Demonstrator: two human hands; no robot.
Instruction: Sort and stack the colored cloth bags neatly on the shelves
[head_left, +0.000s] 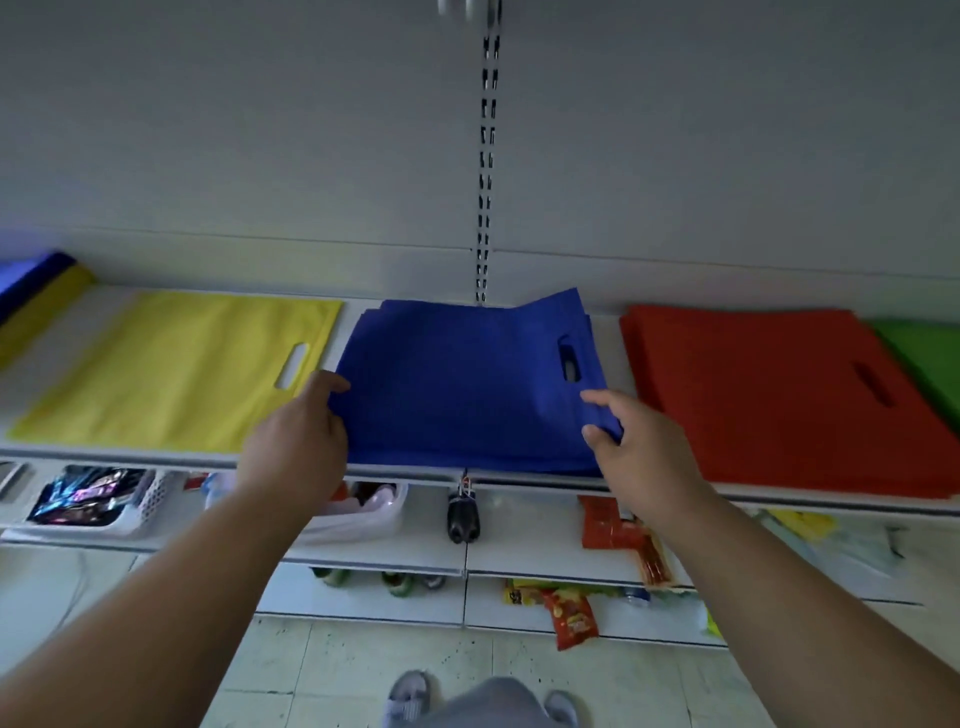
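Note:
A stack of blue cloth bags (462, 384) lies in the middle of the white shelf (610, 343), its far right corner lifted. My left hand (296, 441) grips the stack's left edge near the front. My right hand (631, 441) pinches the front right corner, thumb under, fingers on top. Flat to the left lies a yellow bag (171, 374). A red stack (789, 400) sits to the right, and a green bag (930, 358) shows at the far right edge.
More blue and yellow bags (36, 291) lie at the far left. Below, shelves hold white baskets (93, 504) of packets, red packs (618, 525) and snack bags (571, 613). A slotted upright (487, 156) runs up the back wall.

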